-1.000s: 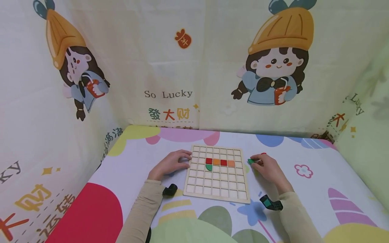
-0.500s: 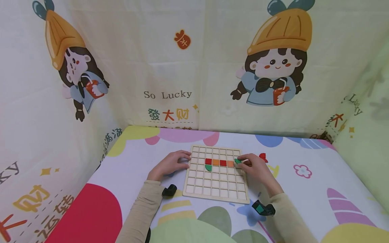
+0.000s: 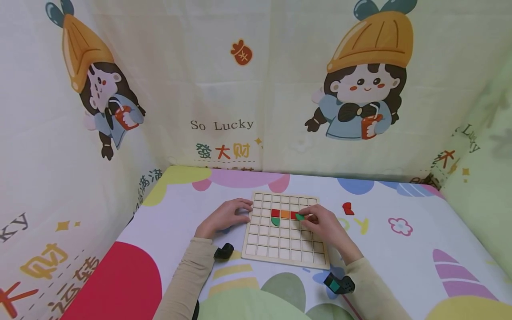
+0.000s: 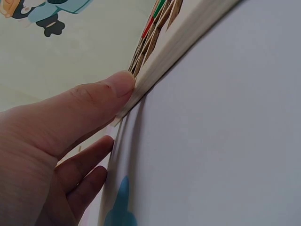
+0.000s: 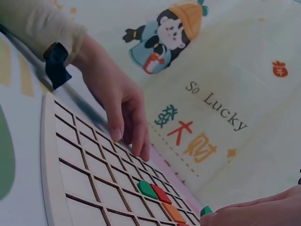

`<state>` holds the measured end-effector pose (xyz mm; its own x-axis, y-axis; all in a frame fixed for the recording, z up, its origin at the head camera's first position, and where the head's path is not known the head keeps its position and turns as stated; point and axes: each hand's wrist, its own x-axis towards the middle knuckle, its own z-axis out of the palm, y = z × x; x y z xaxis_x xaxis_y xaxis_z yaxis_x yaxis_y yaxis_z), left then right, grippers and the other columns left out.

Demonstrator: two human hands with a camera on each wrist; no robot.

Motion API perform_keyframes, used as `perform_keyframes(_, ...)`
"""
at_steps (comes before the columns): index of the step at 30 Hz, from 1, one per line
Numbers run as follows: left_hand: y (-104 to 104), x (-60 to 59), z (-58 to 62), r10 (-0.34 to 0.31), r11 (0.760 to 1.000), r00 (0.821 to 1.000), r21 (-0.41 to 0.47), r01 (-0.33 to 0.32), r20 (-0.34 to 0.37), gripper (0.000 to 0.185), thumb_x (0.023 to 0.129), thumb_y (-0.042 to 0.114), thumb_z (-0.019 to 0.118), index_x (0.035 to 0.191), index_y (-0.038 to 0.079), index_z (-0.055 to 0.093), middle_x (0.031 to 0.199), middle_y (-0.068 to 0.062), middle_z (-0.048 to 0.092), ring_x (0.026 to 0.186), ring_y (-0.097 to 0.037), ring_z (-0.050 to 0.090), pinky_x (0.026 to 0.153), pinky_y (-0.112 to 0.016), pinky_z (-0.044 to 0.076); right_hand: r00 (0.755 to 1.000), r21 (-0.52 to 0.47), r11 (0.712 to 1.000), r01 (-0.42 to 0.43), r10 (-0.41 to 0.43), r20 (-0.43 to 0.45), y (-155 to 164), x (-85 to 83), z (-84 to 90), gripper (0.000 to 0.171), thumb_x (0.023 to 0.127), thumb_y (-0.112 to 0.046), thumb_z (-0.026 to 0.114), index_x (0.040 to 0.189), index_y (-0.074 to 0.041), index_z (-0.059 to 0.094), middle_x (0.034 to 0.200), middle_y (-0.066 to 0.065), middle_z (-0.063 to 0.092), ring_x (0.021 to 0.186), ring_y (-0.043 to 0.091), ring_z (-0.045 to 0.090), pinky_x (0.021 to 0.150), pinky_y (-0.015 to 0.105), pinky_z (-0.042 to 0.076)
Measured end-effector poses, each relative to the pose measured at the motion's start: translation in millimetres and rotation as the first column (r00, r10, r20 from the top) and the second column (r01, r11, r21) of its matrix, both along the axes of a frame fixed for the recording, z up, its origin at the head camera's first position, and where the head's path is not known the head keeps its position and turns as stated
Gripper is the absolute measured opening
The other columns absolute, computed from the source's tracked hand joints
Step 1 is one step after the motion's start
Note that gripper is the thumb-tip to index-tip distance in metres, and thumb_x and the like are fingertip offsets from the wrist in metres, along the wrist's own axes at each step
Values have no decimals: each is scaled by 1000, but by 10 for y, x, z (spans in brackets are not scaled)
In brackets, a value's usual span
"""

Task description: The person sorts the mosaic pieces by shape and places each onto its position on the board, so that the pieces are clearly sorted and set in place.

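The right hand's point(image 3: 322, 224) grip pinches a small green piece point(image 3: 299, 217) over the grid board point(image 3: 286, 260), just right of the red-orange row point(image 3: 285, 214). Best lowered flat into one cell while the left hand point(image 3: 224, 216), fingers pressing the edge, steadies the board on the bench

Table w/ colourful cloth point(image 3: 420, 249), wooden grid board point(image 3: 280, 249), red piece point(image 3: 348, 208)

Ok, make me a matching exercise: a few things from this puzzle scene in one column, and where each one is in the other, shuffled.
Things:
1. green piece
2. red piece
3. left hand
4. green half-round piece

Places:
A. loose on the table, right of the grid board
B. pinched in the right hand
C. seated in a cell under the coloured row
D. resting on the board's left edge

Pairs: 1-B, 2-A, 3-D, 4-C
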<state>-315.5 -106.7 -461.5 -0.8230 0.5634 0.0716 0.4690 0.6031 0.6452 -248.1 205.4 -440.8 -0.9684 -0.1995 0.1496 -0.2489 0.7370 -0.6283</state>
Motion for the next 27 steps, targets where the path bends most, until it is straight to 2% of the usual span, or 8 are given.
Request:
perform_keyframes(17, 8, 10, 7, 7, 1000, 1000, -1, -7, -1, 31, 80, 21, 71, 110, 12, 66, 131, 2, 54, 128, -18, 43, 109, -36, 34, 1000, -4, 1000, -5, 5, 24, -147, 2, -55, 24, 82, -19, 70, 105, -16, 68, 103, 2, 62, 83, 13, 58, 76, 28, 52)
perform_keyframes(27, 2, 11, 13, 9, 1000, 1000, -1, -9, 9, 32, 81, 23, 70, 111, 13, 66, 132, 3, 53, 128, -17, 42, 109, -36, 33, 1000, 1, 1000, -26, 26, -4, -225, -29, -27, 24, 81, -18, 70, 105, -13, 68, 99, 1, 62, 78, 13, 53, 73, 27, 51)
